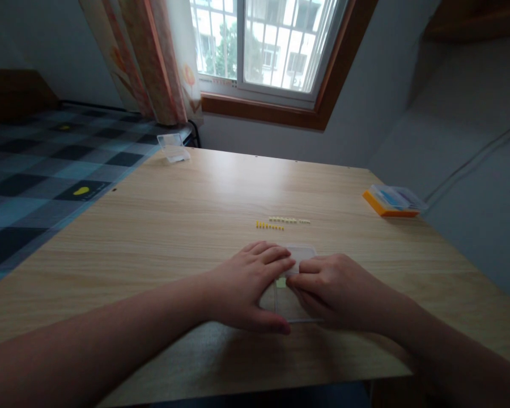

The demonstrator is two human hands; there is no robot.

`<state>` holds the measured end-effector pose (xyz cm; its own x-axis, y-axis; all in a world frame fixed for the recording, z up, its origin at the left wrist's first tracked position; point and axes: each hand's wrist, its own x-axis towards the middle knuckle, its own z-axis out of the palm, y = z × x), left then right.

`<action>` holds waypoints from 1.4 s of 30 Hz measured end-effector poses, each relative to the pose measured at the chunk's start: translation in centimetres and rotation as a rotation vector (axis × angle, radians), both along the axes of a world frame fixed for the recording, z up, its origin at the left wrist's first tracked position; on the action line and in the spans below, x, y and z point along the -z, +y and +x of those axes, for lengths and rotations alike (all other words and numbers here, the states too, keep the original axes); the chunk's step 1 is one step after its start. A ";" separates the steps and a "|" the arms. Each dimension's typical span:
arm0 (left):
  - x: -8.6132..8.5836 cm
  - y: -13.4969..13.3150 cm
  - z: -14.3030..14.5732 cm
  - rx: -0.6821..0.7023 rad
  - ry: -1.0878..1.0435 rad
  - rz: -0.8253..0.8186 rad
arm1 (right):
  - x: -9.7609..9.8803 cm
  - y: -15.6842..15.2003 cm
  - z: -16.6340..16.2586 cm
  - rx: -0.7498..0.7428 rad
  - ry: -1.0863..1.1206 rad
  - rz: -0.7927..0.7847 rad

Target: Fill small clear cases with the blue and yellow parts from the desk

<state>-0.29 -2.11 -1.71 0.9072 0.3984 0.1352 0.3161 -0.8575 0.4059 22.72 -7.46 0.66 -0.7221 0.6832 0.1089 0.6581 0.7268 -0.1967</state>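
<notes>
Nearest me, the left hand (pixel 250 286) lies flat with its fingers stretched out over the left side of a clear plastic box (pixel 305 253) on the desk (pixel 161 243). The right hand (pixel 332 286) is bent over the box's other side, fingers curled and the tips drawn close together beside a pale green piece (pixel 281 282); I can't make out whether they pinch it. The two hands nearly meet over the box, the piece showing in the gap between them.

The box is partly covered by the hands and looks light, so a push from the right hand could well slide it if the left one presses unevenly. The green piece is small, and a hasty fingertip might flick it away.

Just beyond the fingers run a row of yellow pieces (pixel 270 226) and a row of cream pieces (pixel 289 220). Should the box skid forward, or a knuckle reach too far, those neat lines would probably scatter.

Farther off, to the right of the hands, rests an orange box (pixel 391 201); well away to their left, near the bed (pixel 80 153), stands an open clear case (pixel 174 150).
</notes>
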 end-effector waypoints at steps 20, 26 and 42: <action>0.1 0.1 0.0 0.000 -0.026 -0.018 | 0.0 -0.2 0.0 0.005 0.019 0.019; 0.0 0.0 0.0 -0.013 -0.010 -0.009 | -0.7 0.0 0.9 -0.014 0.253 0.062; 0.3 0.0 -0.3 -0.016 -0.023 0.022 | 0.2 9.0 0.9 0.315 0.266 0.292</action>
